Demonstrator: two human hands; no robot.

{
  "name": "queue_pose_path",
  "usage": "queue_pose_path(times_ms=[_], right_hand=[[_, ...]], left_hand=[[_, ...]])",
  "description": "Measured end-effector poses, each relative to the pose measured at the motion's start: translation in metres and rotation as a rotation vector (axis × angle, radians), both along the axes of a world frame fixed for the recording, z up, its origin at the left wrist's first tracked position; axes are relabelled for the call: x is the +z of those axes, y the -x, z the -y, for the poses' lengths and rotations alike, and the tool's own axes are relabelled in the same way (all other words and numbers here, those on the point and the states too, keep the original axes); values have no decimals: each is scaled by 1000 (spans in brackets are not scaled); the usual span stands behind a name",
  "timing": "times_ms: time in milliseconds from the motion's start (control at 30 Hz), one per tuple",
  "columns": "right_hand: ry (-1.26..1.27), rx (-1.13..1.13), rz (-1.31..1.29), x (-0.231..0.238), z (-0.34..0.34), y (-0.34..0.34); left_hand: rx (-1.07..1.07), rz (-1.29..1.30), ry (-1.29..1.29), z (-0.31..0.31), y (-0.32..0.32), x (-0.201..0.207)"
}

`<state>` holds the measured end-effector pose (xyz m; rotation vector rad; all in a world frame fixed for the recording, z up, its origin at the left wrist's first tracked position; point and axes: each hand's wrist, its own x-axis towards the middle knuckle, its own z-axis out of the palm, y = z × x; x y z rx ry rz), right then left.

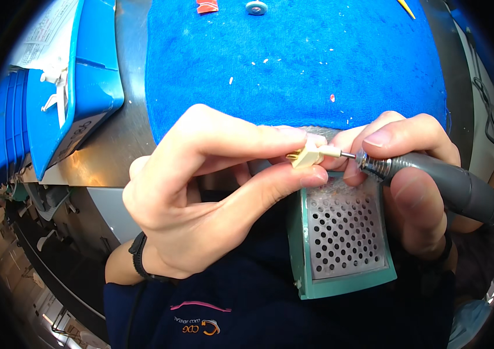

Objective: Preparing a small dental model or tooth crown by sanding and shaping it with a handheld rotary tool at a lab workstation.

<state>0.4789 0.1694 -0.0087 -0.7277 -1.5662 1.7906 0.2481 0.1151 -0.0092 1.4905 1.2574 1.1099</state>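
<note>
My left hand [191, 186] pinches a small cream-coloured block with a gold-coloured part [304, 158] between thumb and forefinger; its exact kind is hard to make out. From the right, my right hand [418, 139] grips a dark grey rotary handpiece [447, 181], fingers wrapped round its metal nose. A thin shank carries a pale cylindrical bit [330, 151], whose end meets or nearly meets the block. Both hands are above a green-framed metal grille [346, 238] full of round holes. Whether the bit spins cannot be told.
A blue towel [293, 70] with pale crumbs covers the bench beyond my hands. On it lie a red scrap [207, 6], a grey disc [256, 7] and a yellow pointed tool [407, 8]. Blue bins [93, 75] holding papers and white parts stand at left.
</note>
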Motion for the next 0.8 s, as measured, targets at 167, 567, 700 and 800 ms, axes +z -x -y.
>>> queue_pose_path(times_ms=[167, 567, 700, 800], right_hand=[[10, -7, 26, 4, 2, 1], [10, -31, 33, 5, 4, 2], [9, -45, 40, 4, 4, 3], [17, -53, 14, 2, 6, 4]], left_hand=[[10, 16, 37, 0, 1, 1], [-27, 2, 46, 0, 3, 1], [-25, 0, 14, 0, 2, -1], [-32, 2, -34, -1, 3, -5]])
